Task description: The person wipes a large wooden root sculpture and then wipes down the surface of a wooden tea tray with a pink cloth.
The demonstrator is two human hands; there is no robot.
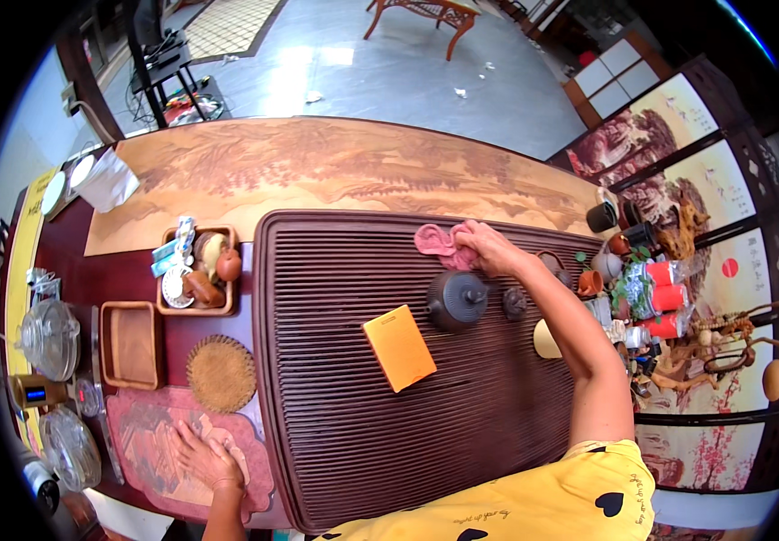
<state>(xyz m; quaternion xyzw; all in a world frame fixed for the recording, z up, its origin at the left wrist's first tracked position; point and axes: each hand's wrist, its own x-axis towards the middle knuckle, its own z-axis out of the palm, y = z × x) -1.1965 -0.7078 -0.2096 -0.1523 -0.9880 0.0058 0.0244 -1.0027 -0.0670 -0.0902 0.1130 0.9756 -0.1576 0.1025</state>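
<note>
My right hand (481,247) reaches to the far side of the slatted dark brown tea tray (335,433), its fingers closed round a pink cloth (434,240). Just nearer than the cloth stands a dark round teapot (458,301), with a small dark figure (515,304) to its right. An orange-yellow box (399,348) lies flat on the slats, left of and nearer than the teapot. My left hand (207,456) rests flat with its fingers spread on a reddish patterned mat (141,424) beside the tray's left edge.
A round woven pad (221,373), a square wooden tray (131,344) and a filled wooden box (196,270) sit left of the tea tray. Glass pots (49,339) line the far left. Cups, plants and red-lidded jars (669,298) crowd the right. A wood-patterned runner (317,167) spans the back.
</note>
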